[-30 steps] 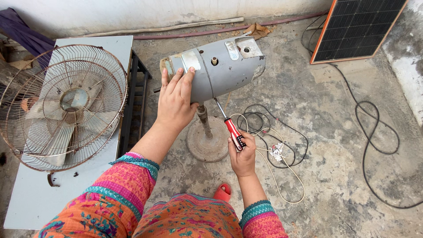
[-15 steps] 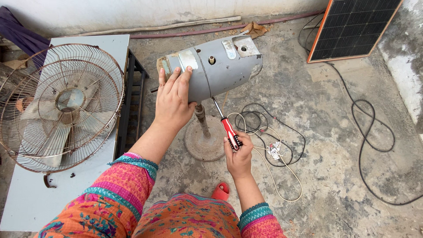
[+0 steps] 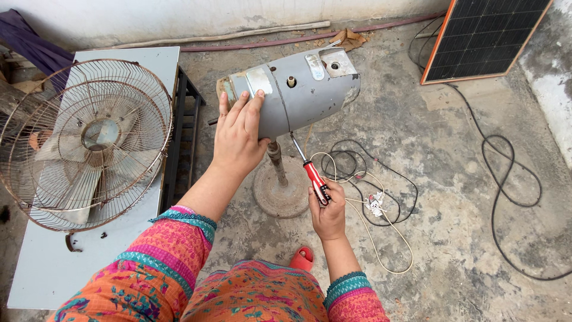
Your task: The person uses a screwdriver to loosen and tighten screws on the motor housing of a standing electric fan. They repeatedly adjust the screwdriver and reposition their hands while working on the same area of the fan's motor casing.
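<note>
left hand lies spread on the grey fan motor housing; right hand grips a red-handled screwdriver under it.

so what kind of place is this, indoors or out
Most likely outdoors, a rough yard or rooftop used for repairs: a stained bare concrete floor, a solar panel leaning by the wall, and a rusty fan cage lying on a grey table.

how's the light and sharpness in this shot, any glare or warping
Head view: soft, even daylight with only faint shadows; no strong glare, just a mild sheen on the grey motor housing; left hand, right hand and screwdriver look sharp; wide-angle bending shows at the edges, as at the solar panel.
</note>
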